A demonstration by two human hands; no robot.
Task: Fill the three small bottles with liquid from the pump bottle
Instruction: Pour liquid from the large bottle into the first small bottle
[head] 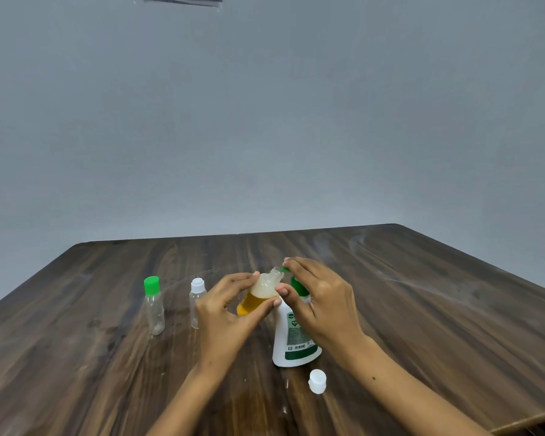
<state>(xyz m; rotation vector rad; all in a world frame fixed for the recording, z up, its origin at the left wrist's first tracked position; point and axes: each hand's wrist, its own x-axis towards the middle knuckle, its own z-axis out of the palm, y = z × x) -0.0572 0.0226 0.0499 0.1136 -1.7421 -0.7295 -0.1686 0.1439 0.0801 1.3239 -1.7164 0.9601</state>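
My left hand (225,313) grips an uncapped small bottle (261,291), tilted, with orange liquid in its lower part and its mouth at the green pump spout. My right hand (318,297) lies over the green pump head of the white pump bottle (291,341), fingers on the spout. A clear small bottle with a green cap (154,305) stands at the left. Beside it stands a clear small bottle with a white cap (197,302), partly hidden by my left hand.
A loose white cap (317,381) lies on the dark wooden table (422,294) just in front of the pump bottle. A grey wall rises behind the table's far edge. The table's right edge runs diagonally at the lower right.
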